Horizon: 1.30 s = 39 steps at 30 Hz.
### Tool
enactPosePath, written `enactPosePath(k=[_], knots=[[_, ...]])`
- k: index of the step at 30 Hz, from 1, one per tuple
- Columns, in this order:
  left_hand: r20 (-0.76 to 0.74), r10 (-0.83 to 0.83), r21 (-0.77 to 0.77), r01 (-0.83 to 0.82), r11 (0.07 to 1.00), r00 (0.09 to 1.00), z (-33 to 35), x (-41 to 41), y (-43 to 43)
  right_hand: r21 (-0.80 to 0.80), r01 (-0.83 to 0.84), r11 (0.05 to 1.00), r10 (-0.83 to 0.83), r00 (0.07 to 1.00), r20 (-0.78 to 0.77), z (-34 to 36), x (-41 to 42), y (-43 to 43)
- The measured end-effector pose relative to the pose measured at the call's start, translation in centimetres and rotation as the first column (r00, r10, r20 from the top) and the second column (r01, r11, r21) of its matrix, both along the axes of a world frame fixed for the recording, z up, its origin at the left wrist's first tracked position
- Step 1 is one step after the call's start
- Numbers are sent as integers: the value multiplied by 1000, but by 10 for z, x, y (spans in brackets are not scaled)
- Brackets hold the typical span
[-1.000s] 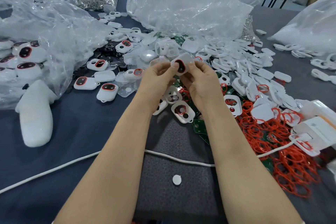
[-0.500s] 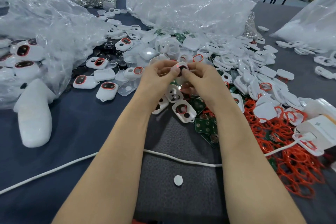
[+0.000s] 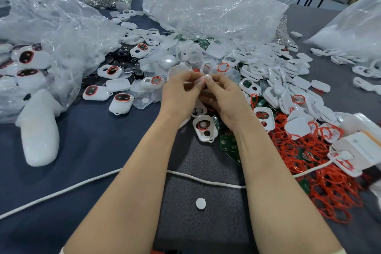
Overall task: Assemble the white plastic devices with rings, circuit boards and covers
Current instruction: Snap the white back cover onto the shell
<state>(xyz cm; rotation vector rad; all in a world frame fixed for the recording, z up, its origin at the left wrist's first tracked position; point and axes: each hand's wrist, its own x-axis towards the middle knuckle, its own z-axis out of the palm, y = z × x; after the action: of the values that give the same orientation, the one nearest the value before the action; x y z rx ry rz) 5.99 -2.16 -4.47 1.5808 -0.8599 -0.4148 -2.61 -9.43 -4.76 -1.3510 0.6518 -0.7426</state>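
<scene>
Hovering above the table (image 3: 92,150), a small white device (image 3: 203,79) is pinched between the fingertips of both hands, with a trace of red seen at its top edge. The left hand (image 3: 181,94) is curled round it from the left and the right hand (image 3: 223,97) from the right, so the device is lodged between the thumbs and forefingers and is mostly hidden by them. Whether a board is seated inside it cannot be told. Just below the hands, an open shell (image 3: 205,128) is laid face up on the table, beside green boards (image 3: 227,142). Red rings (image 3: 329,181) are heaped to the right, well apart from the hands, and finished devices (image 3: 121,103) are scattered to the left. A white cord (image 3: 206,180) is stretched across the table under the forearms, with a white disc (image 3: 200,203) near it. Crumpled clear bags (image 3: 206,10) are piled at the far side.
</scene>
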Motion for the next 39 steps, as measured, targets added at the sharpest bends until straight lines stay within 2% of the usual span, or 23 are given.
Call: enactPosePath(k=[2, 4, 7, 9, 12, 15, 18, 21, 24, 29, 31, 33, 34, 36, 37, 39], knots=[[-47, -7, 2, 7, 1000, 999, 0, -1, 1, 22, 55, 998, -56, 998, 20, 2, -1, -1], [0, -7, 36, 7, 999, 1000, 0, 1, 1, 17, 76, 997, -76, 997, 21, 3, -1, -2], [70, 36, 52, -40, 998, 997, -1, 3, 0, -114, -9, 993, 2, 998, -65, 2, -2, -3], [106, 73, 68, -81, 994, 992, 0, 1, 0, -176, -17, 984, -3, 993, -115, 1, -1, -3], [73, 49, 72, -54, 996, 996, 0, 0, -2, -87, 6, 996, -14, 995, -94, 0, -1, -3], [170, 20, 84, -35, 996, 985, -1, 1, -1, -39, -15, 999, 12, 997, -74, 0, -2, -5], [239, 61, 77, -81, 994, 969, -2, -1, -1, -186, 69, 980, -99, 983, -157, -2, 4, -1], [198, 99, 71, -115, 991, 975, -2, -1, -3, -303, 146, 942, -211, 959, -191, -2, 11, 5], [156, 157, 5, -159, 987, 975, 0, -2, -3, -323, 131, 937, -189, 969, -156, 4, 10, 8], [284, 151, 14, -162, 987, 947, -1, 0, -1, -508, 88, 857, -219, 954, -203, 10, -2, 5], [242, 114, 9, -120, 993, 964, 2, 1, -1, -438, 138, 888, -219, 966, -140, 11, -3, 3], [99, 78, -18, -77, 997, 992, 5, 0, 1, -207, 169, 964, -177, 984, -22, 13, -5, 1], [32, 60, -29, -59, 998, 998, 7, 0, 1, -67, 134, 989, -131, 990, 49, 14, -5, 1], [-37, 18, -38, -19, 999, 999, 7, -1, 2, 128, 47, 991, -66, 986, 152, 16, -6, 3], [-53, 2, -45, -5, 999, 999, 7, -1, 3, 143, 45, 989, -65, 988, 143, 16, -5, 3], [-46, 13, -33, -15, 999, 999, 8, 0, 3, -33, 117, 993, -118, 993, -21, 16, -5, 3]])
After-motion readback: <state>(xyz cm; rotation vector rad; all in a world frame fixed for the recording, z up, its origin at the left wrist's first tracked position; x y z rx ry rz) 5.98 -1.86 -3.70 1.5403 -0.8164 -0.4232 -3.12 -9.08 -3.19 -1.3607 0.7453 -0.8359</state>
